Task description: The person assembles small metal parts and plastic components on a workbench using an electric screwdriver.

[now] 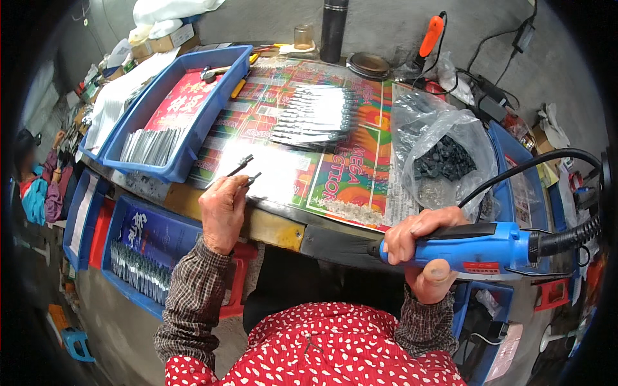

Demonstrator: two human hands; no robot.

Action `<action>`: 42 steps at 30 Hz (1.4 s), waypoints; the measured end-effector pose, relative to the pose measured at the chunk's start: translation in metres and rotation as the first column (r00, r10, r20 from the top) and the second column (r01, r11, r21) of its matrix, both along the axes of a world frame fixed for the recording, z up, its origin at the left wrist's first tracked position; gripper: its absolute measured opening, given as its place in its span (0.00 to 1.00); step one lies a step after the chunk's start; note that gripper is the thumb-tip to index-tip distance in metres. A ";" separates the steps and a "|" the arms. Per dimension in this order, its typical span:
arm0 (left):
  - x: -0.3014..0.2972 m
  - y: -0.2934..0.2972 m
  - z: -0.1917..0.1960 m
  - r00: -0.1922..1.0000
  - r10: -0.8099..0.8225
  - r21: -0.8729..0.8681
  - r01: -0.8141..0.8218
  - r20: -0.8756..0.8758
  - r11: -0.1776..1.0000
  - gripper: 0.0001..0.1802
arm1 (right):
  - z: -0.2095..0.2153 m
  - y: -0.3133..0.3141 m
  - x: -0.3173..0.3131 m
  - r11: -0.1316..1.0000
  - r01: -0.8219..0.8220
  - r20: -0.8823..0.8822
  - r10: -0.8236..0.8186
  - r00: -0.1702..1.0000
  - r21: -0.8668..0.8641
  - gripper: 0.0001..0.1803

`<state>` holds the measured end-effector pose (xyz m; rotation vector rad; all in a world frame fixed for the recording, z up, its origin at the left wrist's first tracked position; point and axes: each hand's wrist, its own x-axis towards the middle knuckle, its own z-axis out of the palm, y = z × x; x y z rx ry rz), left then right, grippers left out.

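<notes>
My left hand [222, 209] pinches a thin metal rod with a small dark end piece [237, 169], held just above the near edge of the table. My right hand [421, 248] grips a blue electric hand tool [479, 248] with a thick black cable, pointing left at the table's front edge. A row of finished metal pieces with dark tips [315, 114] lies on the colourful printed sheet [347, 174] covering the table. A clear plastic bag of small dark parts [444, 157] sits to the right.
A blue tray [145, 106] with metal strips and a red packet stands at the left. Lower blue bins [138, 248] hold more strips. An orange-handled tool [431, 35], a black flask [335, 29], cables and a grey wall are at the back. A person sits at far left.
</notes>
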<state>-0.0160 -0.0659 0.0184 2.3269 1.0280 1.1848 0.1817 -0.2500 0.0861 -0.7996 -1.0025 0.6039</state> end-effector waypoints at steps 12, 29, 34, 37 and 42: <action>0.015 0.045 0.000 0.902 0.234 0.464 -0.043 -0.363 0.885 0.07 | -0.001 -0.002 0.007 0.999 0.027 -0.072 -0.030 0.997 -0.044 0.29; 0.130 0.049 0.002 0.910 -0.069 0.297 0.205 -0.409 0.933 0.08 | -0.008 -0.006 0.020 1.000 -0.003 -0.137 0.002 0.991 -0.008 0.27; 0.132 0.054 -0.003 0.900 -0.064 0.302 0.211 -0.431 0.930 0.05 | -0.008 -0.007 0.022 0.997 0.055 -0.097 -0.060 0.993 -0.054 0.28; 0.134 0.058 -0.006 0.913 -0.046 0.323 0.190 -0.405 0.927 0.06 | -0.008 -0.007 0.025 0.996 0.062 -0.100 -0.068 0.993 -0.065 0.28; 0.131 0.062 -0.006 0.931 -0.099 0.302 0.213 -0.352 0.929 0.05 | -0.005 -0.005 0.027 0.995 0.089 -0.068 -0.092 0.993 -0.051 0.28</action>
